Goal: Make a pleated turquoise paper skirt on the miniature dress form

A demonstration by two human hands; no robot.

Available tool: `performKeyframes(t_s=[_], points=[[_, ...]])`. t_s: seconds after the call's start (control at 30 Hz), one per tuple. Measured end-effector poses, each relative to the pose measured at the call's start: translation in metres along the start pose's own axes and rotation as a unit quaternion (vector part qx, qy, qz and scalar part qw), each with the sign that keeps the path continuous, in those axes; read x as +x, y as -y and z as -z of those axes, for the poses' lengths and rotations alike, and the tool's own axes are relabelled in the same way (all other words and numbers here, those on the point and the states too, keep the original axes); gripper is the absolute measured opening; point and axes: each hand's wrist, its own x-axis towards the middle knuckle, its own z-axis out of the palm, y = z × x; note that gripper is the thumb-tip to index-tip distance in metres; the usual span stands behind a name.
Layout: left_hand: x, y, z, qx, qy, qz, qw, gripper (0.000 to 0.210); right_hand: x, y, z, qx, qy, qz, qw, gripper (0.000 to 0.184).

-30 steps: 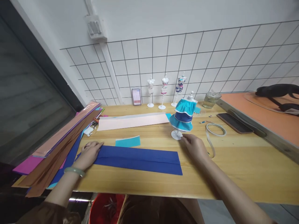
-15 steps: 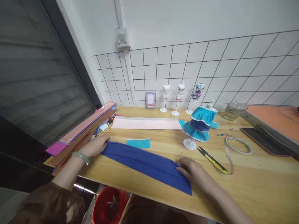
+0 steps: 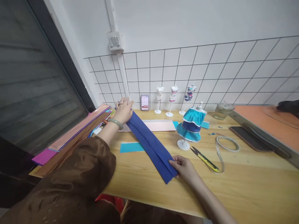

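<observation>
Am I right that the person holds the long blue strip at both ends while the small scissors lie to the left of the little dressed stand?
Not quite. The head view shows the left hand and right hand holding the blue strip at both ends, but the scissors lie to the right of the dressed stand, not the left.

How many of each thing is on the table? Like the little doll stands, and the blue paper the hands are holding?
Dark blue paper strip, held by left hand and right hand: 1
Doll stands at the wall: 3
Doll stand in a blue dress: 1
Pink strip: 1
Turquoise piece: 1
Snips: 1
Tape roll: 1
Total: 9
</observation>
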Motion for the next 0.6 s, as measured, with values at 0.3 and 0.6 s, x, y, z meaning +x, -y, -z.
performKeyframes(t_s=[0.3, 0.6], points=[[-0.11, -0.047, -0.077, -0.197, 0.128, -0.012, 0.972, 0.022, -0.015, 0.002, 0.013, -0.126, -0.112, 0.023, 0.985, 0.038], [-0.143, -0.048, -0.1, -0.315, 0.17, 0.101, 0.928, 0.024, -0.052, -0.008, -0.01, -0.323, -0.174, 0.273, 0.889, 0.023]])
